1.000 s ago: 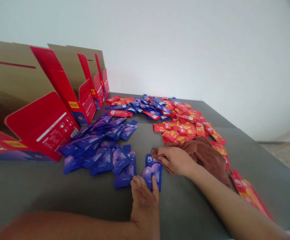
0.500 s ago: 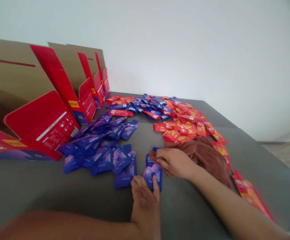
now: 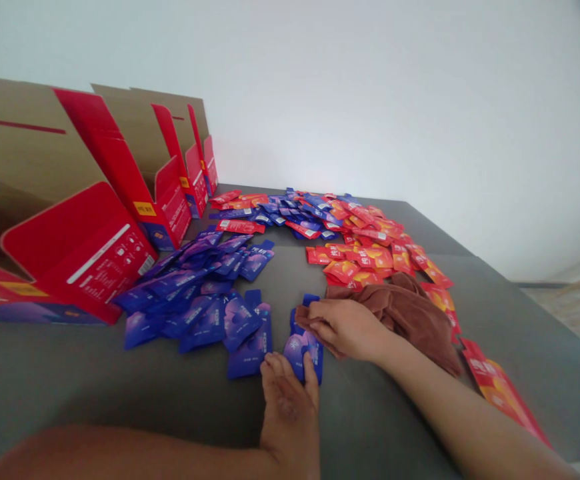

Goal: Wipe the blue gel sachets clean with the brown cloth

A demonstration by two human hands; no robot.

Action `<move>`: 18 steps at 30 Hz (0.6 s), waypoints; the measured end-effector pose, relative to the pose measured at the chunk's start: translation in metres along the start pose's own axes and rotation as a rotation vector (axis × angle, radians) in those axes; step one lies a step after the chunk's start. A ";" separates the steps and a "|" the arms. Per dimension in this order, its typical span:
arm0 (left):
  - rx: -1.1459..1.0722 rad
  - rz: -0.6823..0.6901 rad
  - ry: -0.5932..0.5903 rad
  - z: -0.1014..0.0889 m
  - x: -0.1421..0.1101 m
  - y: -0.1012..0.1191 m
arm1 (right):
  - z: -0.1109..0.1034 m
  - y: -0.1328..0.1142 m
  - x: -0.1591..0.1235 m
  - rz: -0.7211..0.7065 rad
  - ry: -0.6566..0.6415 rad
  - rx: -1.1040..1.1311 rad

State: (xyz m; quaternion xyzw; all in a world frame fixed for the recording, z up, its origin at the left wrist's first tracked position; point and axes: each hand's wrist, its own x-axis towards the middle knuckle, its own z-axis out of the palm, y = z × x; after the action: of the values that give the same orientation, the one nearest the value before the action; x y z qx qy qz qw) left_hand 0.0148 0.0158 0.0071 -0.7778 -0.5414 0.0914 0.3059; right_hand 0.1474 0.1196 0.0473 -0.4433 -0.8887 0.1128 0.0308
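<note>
My left hand (image 3: 289, 400) lies flat on the grey table (image 3: 60, 380), its fingertips pressing the near end of a blue sachet (image 3: 302, 348). My right hand (image 3: 343, 327) is closed on a corner of a brown cloth (image 3: 405, 310) and presses it onto the far part of that same sachet. A spread of blue sachets (image 3: 200, 293) lies just left of my hands. A pile of red sachets (image 3: 370, 250) lies behind the cloth.
Several open red and brown cartons (image 3: 70, 220) stand in a row along the left. Mixed red and blue sachets (image 3: 290, 210) cover the far middle of the table. More red sachets (image 3: 495, 383) lie near the right edge. A pale wall rises behind.
My right hand with the cloth has slid slightly toward me over the blue sachet, covering more of it. My left hand has stayed on the sachet's near end.
</note>
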 end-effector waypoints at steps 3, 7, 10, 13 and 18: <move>0.052 0.021 0.044 0.002 0.000 0.001 | 0.001 0.011 0.003 0.097 0.005 -0.022; 0.042 0.013 0.050 0.004 0.000 0.001 | -0.002 0.006 0.002 0.073 -0.004 -0.032; -0.038 -0.002 0.006 0.004 -0.001 0.001 | -0.006 -0.009 -0.003 -0.066 -0.044 0.008; -0.114 -0.005 -0.032 0.004 -0.001 0.002 | -0.007 -0.019 -0.007 -0.196 -0.079 0.043; -0.005 0.008 0.029 0.005 -0.001 0.001 | -0.003 -0.004 -0.002 -0.077 -0.023 0.014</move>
State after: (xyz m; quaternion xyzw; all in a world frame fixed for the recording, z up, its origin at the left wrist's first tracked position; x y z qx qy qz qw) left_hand 0.0132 0.0163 0.0025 -0.7821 -0.5340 0.0799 0.3113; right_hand 0.1460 0.1160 0.0510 -0.4074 -0.9045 0.1230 0.0281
